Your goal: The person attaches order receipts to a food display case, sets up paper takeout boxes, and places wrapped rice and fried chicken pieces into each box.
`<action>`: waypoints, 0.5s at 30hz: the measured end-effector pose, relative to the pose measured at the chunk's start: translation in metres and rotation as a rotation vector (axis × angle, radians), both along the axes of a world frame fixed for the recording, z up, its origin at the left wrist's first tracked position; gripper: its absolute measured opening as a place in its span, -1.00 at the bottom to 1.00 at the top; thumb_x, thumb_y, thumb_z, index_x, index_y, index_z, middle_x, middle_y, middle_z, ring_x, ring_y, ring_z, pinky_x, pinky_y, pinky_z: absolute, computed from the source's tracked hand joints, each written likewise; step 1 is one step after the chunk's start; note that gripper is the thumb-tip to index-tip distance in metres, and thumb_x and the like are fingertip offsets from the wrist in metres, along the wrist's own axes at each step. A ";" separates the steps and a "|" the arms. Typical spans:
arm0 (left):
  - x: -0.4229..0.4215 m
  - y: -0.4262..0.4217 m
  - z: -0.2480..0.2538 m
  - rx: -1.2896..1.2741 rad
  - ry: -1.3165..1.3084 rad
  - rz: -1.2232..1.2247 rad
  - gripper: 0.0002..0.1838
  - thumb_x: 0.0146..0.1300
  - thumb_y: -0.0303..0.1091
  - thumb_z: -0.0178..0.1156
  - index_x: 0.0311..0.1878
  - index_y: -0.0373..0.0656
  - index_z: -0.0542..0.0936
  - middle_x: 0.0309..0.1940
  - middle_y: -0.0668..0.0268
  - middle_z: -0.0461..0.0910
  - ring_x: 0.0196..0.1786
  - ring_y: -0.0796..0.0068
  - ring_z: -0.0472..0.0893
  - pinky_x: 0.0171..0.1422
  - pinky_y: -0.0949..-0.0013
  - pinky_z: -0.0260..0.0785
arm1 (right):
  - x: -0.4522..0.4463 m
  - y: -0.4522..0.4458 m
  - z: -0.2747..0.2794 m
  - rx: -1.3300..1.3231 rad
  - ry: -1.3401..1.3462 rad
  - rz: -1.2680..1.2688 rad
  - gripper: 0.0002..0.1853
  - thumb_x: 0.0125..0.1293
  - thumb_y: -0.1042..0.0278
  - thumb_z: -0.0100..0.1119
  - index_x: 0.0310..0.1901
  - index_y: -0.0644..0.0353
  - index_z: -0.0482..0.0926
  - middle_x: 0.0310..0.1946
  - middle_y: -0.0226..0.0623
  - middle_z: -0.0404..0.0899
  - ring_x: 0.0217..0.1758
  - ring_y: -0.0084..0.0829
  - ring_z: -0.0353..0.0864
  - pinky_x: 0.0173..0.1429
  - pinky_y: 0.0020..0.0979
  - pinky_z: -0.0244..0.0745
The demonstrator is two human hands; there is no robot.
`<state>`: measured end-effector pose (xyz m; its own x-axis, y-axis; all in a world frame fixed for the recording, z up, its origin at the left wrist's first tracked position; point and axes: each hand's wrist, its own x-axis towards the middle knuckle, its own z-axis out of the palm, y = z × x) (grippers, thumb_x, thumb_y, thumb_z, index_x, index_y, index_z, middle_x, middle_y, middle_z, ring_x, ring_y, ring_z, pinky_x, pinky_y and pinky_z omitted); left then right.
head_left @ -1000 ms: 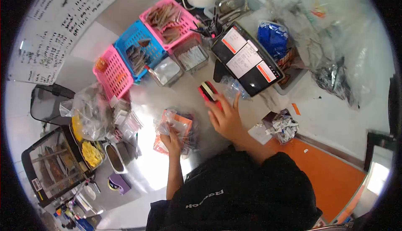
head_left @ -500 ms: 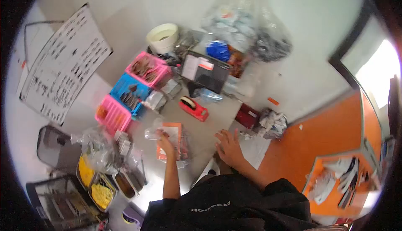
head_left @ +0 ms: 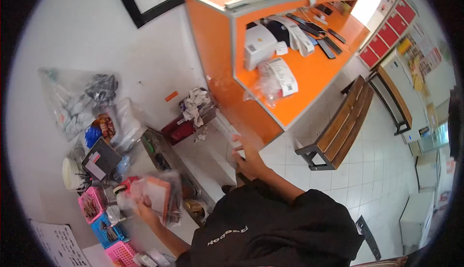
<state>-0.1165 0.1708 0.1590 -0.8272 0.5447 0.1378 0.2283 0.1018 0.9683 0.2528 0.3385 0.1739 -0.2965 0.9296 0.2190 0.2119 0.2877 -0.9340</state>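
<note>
A clear plastic bag with an orange-edged box (head_left: 158, 194) in it is held up by its left side in my left hand (head_left: 145, 210), above the grey table (head_left: 181, 230). The fingers are closed on the plastic, and motion blurs them. My right hand (head_left: 249, 159) is off the table, over the floor in front of my body. Its fingers are bent and apart, and I make out nothing gripped in them. A red tape dispenser (head_left: 126, 184) stands just beyond the bag.
An orange counter (head_left: 309, 83) rises ahead, with a white printer (head_left: 258, 47) and a printed paper slip (head_left: 284, 77) on it. A wooden bench (head_left: 340, 124) stands at right. Pink (head_left: 91, 204) and blue baskets (head_left: 107, 231) line the wall side. A bin of crumpled paper (head_left: 195, 107) sits past the table.
The view has swung right towards the orange counter. My left hand has lifted the bagged box from the table. My right hand has moved away from the table edge.
</note>
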 end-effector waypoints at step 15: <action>0.478 0.338 0.125 0.643 0.610 -1.440 -0.82 0.03 -0.58 0.13 -0.25 -0.29 0.56 -0.33 0.07 0.57 -0.25 0.04 0.55 -0.10 0.12 0.37 | 0.267 0.070 0.059 0.025 0.527 -0.680 -0.11 0.34 -0.05 0.05 0.44 -0.04 -0.34 0.41 -0.12 -0.14 0.34 -0.17 0.19 0.06 -0.24 0.51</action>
<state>0.3611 0.5085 0.2838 0.5089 0.4871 0.7098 0.1071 -0.8539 0.5092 0.5202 0.4084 0.2326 0.4695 0.8613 0.1943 -0.1137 0.2772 -0.9541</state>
